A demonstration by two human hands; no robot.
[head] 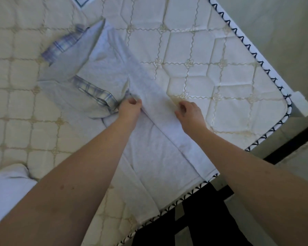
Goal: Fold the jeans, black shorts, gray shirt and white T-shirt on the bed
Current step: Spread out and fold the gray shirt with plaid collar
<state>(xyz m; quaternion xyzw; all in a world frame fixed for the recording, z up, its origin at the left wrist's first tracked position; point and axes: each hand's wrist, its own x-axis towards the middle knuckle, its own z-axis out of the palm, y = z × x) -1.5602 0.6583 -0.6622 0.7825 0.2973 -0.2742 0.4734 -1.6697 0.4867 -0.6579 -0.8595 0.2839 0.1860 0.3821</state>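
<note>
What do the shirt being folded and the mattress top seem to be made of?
Shirt: soft matte woven fabric, probably cotton; it creases sharply, and its cuffs are lined in plaid. Mattress: quilted textile with a slight sheen, stitched into padded squares; edge bound in white tape with dark stitching.
</note>
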